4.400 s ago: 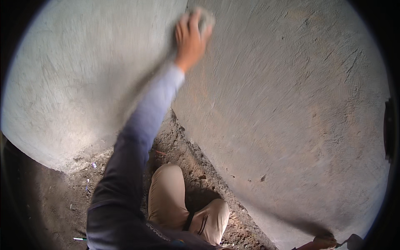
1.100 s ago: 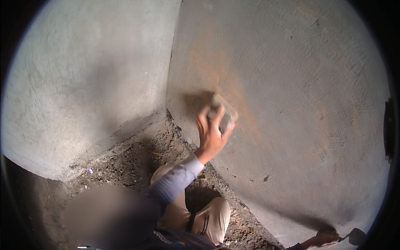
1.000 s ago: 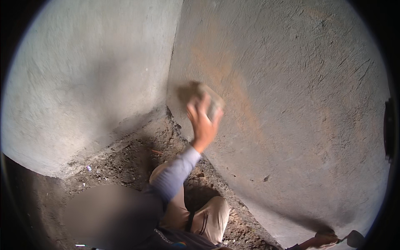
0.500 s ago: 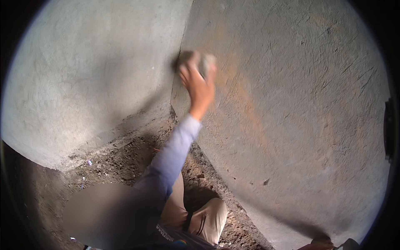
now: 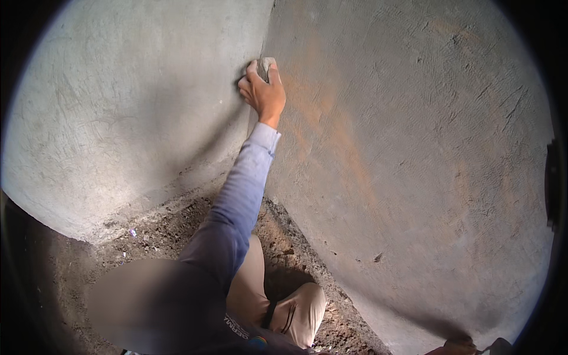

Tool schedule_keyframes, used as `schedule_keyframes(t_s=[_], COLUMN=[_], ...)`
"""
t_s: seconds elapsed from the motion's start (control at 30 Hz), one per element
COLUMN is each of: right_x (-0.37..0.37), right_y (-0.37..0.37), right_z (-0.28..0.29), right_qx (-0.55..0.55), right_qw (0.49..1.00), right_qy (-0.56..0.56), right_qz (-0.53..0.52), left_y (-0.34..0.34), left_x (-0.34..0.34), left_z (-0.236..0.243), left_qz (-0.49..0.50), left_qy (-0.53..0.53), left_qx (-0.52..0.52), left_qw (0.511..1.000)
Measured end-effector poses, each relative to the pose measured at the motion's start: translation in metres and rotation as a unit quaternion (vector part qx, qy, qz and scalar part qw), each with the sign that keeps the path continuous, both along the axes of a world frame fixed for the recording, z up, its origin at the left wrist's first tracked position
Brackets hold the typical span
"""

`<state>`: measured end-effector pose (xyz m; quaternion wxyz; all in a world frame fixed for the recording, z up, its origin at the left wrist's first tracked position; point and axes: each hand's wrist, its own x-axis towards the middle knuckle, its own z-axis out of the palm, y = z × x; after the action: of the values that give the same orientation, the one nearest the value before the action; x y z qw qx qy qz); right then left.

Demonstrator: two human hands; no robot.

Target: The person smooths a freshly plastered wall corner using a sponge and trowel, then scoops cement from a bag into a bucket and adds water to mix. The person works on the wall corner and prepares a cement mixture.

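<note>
Your left hand (image 5: pixel 260 92) is up at the corner where the two walls meet, its grip clamped on a grey block (image 5: pixel 264 69), fingers on one side and thumb on the other. The block sits right at the seam, between the pale left wall (image 5: pixel 89 118) and the rough, darker right wall (image 5: pixel 414 165); you can't tell whether it touches both. Orange-brown streaks (image 5: pixel 346 142) run down the right wall, just beside your hand. Your sleeve (image 5: pixel 236 189) rises from the lower left, and a shadow (image 5: pixel 219 139) lies along the left wall next to it. Your right hand (image 5: pixel 458 345) shows low on the right, partly cut off by the edge of view, closed on a trowel (image 5: pixel 499 347) whose dark blade pokes out past it, near the right wall. Below, your bent knees in tan trousers (image 5: pixel 305 302) are over crumbly soil (image 5: pixel 168 234), which fills the foot of the corner. A small whitish scrap (image 5: pixel 133 232) lies on that soil near the left wall.
</note>
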<state>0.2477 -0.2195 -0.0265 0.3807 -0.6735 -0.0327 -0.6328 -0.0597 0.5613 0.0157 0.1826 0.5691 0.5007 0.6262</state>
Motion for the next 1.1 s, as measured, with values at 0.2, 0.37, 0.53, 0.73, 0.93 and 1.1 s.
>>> schedule_keyframes(t_s=[0.2,0.37,0.53,0.73,0.93,1.1], right_x=[-0.002,-0.01,-0.01,-0.024,-0.045,-0.033], right_y=[-0.01,-0.009,-0.013,-0.018,0.003,-0.008], right_z=[0.02,0.009,0.023,0.027,0.016,0.021], right_qx=[0.0,0.036,0.043,0.068,0.132,0.106], right_qw=[1.0,0.999,0.999,0.998,0.99,0.992], right_qy=[-0.014,0.005,-0.004,-0.003,0.031,-0.013], right_qz=[-0.011,0.016,0.025,0.009,0.049,0.072], left_y=[-0.118,-0.045,-0.137,-0.171,-0.036,-0.171], left_x=[0.034,0.021,0.064,0.082,0.041,0.093], left_z=[-0.063,0.046,0.064,0.041,0.133,0.13], left_qz=[-0.066,-0.025,-0.039,-0.123,0.021,0.029], left_qy=[0.045,-0.021,0.047,0.024,0.003,0.02], left_qx=[0.163,0.097,0.287,0.506,0.203,0.366], left_qw=[0.983,0.995,0.956,0.854,0.979,0.93])
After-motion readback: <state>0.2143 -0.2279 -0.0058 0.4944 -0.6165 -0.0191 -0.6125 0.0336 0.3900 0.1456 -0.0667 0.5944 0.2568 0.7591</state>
